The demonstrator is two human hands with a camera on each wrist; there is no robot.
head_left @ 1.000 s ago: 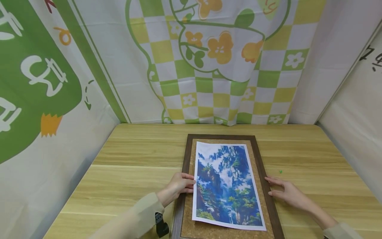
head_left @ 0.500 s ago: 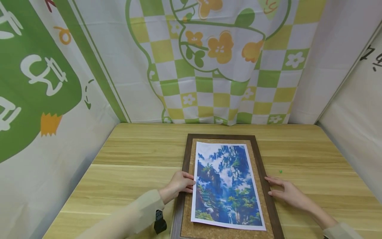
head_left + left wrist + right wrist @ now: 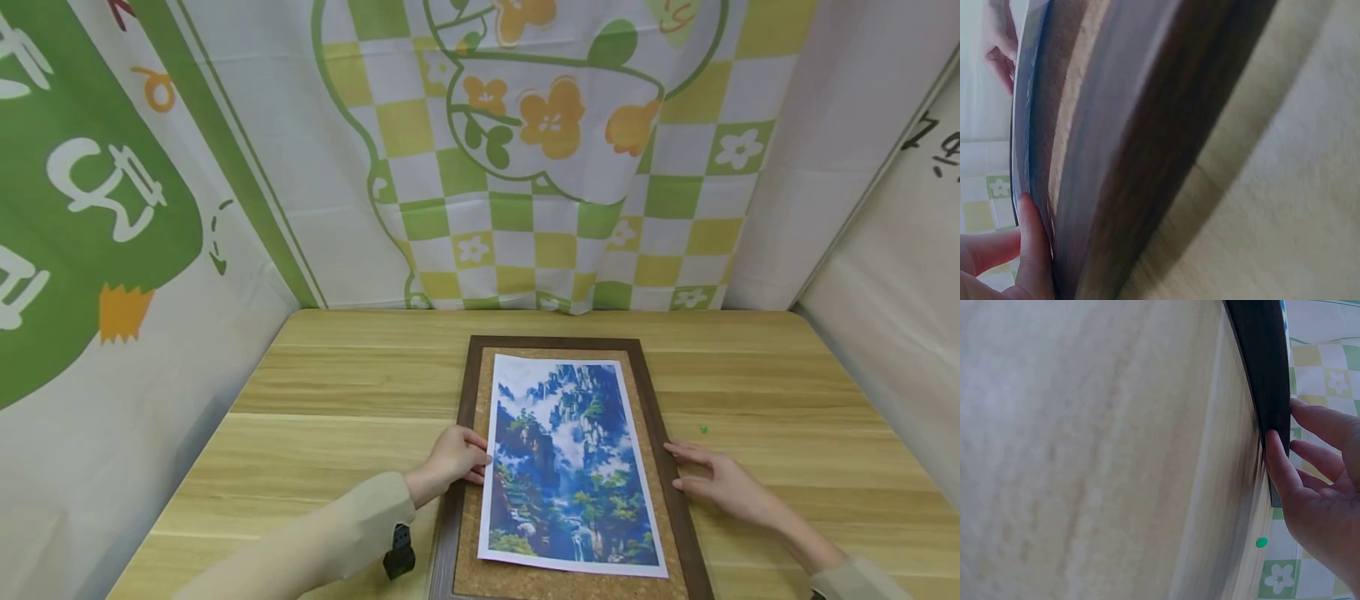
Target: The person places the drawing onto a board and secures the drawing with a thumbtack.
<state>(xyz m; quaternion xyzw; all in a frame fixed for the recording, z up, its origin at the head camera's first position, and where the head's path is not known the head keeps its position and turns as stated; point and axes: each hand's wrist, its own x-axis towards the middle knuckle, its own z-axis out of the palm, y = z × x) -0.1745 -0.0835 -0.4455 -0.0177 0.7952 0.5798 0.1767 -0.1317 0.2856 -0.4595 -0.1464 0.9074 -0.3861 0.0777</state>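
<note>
A cork board (image 3: 480,575) in a dark brown wooden frame (image 3: 467,400) lies on the table. Over its cork rests a landscape print (image 3: 570,467) with mountains and a waterfall, its lower edge lifted a little. At the print's left edge, my left hand (image 3: 453,457) pinches the paper between thumb and fingers, as the left wrist view also shows. My right hand (image 3: 720,482) touches the right side of the frame, thumb (image 3: 1280,465) against its outer face and relaxed fingertips at its top edge.
A small green push pin (image 3: 704,430) is on the wooden table (image 3: 337,375), right of the frame. Behind the table hangs a checked cloth (image 3: 517,217), and a printed curtain (image 3: 247,350) stands along the left side.
The print's lower left corner has shifted slightly left and down with my left hand's grip. My left forearm has moved a little. The right hand has stayed at the frame.
</note>
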